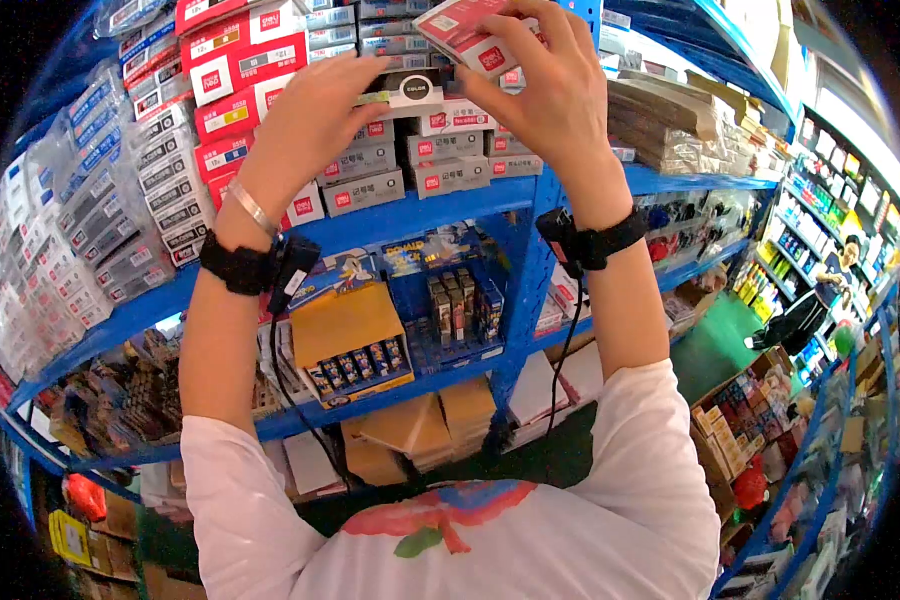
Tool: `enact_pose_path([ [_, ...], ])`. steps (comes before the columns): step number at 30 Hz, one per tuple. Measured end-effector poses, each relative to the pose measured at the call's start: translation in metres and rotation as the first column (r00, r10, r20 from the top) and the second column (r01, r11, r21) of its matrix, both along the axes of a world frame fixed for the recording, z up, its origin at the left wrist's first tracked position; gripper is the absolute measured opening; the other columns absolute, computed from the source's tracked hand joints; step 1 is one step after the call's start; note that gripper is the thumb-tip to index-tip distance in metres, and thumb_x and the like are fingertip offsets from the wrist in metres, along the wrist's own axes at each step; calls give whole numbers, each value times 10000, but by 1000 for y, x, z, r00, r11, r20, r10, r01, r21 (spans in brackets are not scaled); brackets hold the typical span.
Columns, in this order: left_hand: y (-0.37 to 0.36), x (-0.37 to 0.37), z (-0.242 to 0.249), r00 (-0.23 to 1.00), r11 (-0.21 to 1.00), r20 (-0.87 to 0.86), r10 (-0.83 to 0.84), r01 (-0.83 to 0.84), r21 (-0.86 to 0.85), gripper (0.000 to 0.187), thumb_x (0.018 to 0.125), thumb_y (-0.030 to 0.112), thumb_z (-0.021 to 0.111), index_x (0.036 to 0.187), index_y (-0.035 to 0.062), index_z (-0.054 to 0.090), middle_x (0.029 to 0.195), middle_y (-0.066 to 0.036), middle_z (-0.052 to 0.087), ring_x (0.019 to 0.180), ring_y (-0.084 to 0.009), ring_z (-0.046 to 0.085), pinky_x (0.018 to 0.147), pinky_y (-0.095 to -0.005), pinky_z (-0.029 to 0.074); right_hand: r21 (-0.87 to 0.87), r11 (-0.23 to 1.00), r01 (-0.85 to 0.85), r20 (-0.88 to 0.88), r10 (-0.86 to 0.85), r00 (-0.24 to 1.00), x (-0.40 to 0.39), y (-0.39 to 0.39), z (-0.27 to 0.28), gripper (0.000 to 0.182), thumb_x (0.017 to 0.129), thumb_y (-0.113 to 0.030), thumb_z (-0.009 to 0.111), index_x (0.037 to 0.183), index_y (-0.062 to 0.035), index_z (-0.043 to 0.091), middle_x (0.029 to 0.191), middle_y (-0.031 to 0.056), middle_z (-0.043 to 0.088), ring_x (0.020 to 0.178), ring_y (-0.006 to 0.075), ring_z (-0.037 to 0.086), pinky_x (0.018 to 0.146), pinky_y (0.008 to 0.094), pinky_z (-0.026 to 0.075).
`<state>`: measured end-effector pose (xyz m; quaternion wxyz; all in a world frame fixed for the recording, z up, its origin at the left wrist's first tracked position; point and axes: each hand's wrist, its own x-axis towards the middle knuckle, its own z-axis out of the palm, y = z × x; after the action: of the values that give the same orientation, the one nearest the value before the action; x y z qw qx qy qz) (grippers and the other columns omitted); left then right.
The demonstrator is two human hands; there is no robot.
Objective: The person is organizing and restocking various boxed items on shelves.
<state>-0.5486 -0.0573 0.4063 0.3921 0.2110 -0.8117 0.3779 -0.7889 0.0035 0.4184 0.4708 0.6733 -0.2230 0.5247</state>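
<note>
At the top of the head view, my left hand (315, 115) has its fingers and thumb around the left end of a small black and white box marked COLOR (415, 90). My right hand (560, 95) grips a red and white carton (455, 22) from its right side, tilted above the shelf. The right thumb points down beside the right end of the COLOR box. Under both hands, grey marker-pen boxes (363, 192) stand stacked on the blue shelf (410, 210). Red and white cartons (245, 60) rise in a pile left of my left hand.
Plastic-wrapped boxes (100, 200) fill the shelf's left side. A blue upright post (520, 290) divides the rack. Below sits an open yellow display box (350, 340). Brown packets (670, 120) lie at right. A person (830, 280) is farther down the aisle.
</note>
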Motion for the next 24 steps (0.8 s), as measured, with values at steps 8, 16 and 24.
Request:
enact_pose_path([
  [8,-20,-10,-4,987,980,-1,163,-162,113,489,861,188,665,1317,76,529,1093,-122,631,999,-309,614,850,-406,508,52,998,30,-92,-25,995,-16,-18,-8,345,705,-212,795,1018,-122,682,1159,49,604,1035,266,576,868,390,507],
  [16,-29,-9,-6,963,939,-22,267,-265,-220,544,833,42,623,1357,50,479,1134,-108,598,1040,-285,602,875,-372,507,48,994,-94,-19,95,995,-15,-13,-5,365,703,-158,777,1038,-86,649,1151,98,577,1031,316,564,845,407,498],
  [24,-19,-11,8,964,932,-37,264,-265,-245,519,837,-21,569,1347,43,493,1109,-118,602,1017,-285,617,879,-377,520,37,994,-102,-7,103,995,-16,-11,-10,357,687,-111,767,1014,-62,633,1133,129,570,1022,335,560,844,410,495],
])
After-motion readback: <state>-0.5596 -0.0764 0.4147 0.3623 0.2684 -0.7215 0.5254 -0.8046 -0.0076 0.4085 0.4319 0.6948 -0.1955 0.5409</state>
